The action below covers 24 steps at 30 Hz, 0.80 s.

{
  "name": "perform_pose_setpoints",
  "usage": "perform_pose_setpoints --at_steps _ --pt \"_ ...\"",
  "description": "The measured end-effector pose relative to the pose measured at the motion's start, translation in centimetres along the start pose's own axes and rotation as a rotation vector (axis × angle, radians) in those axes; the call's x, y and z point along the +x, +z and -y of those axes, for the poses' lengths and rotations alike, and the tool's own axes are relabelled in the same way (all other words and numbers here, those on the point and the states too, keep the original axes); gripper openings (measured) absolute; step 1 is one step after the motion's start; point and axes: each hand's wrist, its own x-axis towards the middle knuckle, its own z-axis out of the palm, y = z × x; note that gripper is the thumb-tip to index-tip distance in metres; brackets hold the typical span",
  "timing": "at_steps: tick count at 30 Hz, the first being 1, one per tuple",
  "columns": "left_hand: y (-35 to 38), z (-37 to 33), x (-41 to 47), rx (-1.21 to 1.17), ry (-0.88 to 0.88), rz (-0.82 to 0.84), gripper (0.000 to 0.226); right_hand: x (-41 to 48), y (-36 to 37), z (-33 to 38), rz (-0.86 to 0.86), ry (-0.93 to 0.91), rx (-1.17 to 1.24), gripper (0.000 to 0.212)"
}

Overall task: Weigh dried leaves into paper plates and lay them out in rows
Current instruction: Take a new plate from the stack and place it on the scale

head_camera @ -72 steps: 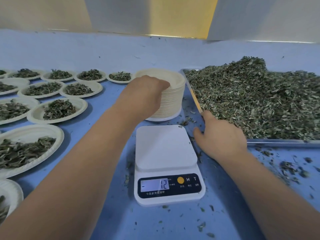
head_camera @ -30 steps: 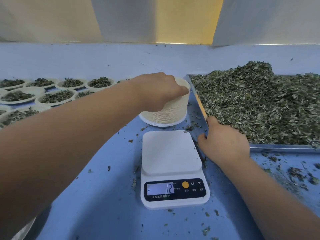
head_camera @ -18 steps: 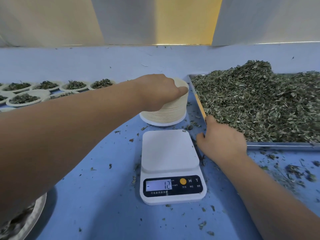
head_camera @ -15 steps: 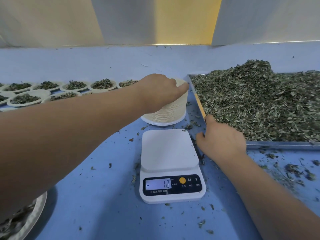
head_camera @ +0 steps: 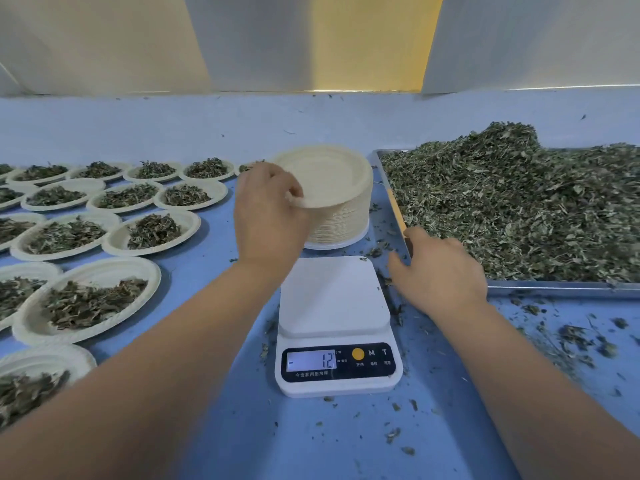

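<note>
Pinching the top plate [head_camera: 329, 174] with the left hand [head_camera: 270, 216].
Lying on the stack [head_camera: 341, 226] behind the scale [head_camera: 332, 296]; resting the right hand [head_camera: 440, 275], fingers loose, at the tray [head_camera: 554, 289] corner by the leaves [head_camera: 519, 209].

The left hand [head_camera: 270, 206] covers the near-left rim of the top paper plate [head_camera: 325, 178] it pinches, its fingers under that rim unseen, and screens most of one filled plate [head_camera: 250, 165] in the far row. The metal tray [head_camera: 554, 289] and its dried leaves [head_camera: 519, 209] run off the right edge; the filled plates [head_camera: 52, 355] at the left edge are cut off. The right hand [head_camera: 440, 271] hides the tray's near-left corner. The scale [head_camera: 337, 306] has print below its display too small to read, and loose crumbs [head_camera: 581, 341] at right are blurred
</note>
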Motion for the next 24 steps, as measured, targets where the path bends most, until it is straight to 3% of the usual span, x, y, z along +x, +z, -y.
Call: perform_pose_setpoints --at_steps 3,7,10,13,16,20,24 --pt "-0.9 1.1 -2.1 -0.097 -0.061 -0.122 0.028 0.1 -0.1 -0.1 -0.138 -0.026 0.158 0.035" --pt "-2.5 1.9 -4.0 -0.301 -0.110 -0.122 0.036 0.3 -1.0 0.4 -0.232 0.025 0.558 0.034" --pt "-3.5 1.9 -5.3 -0.405 -0.136 -0.089 0.032 0.0 -1.9 1.8 -0.150 0.070 0.868 0.042" --pt "-3.7 2.1 -6.2 -0.470 -0.157 -0.046 0.045 -0.1 -2.1 2.8 -0.047 0.069 1.011 0.045" --pt "-4.0 2.6 -6.4 -0.514 -0.199 -0.002 0.052 0.3 -2.5 2.8 0.102 0.165 1.223 0.024" --pt "-4.4 3.2 -6.8 -0.545 -0.269 0.068 0.051 0.4 -2.3 2.3 0.359 0.211 1.175 0.020" --pt "-4.2 3.9 -7.2 -0.672 -0.439 0.104 0.049 0.2 -2.8 1.8 0.345 0.043 0.784 0.039"
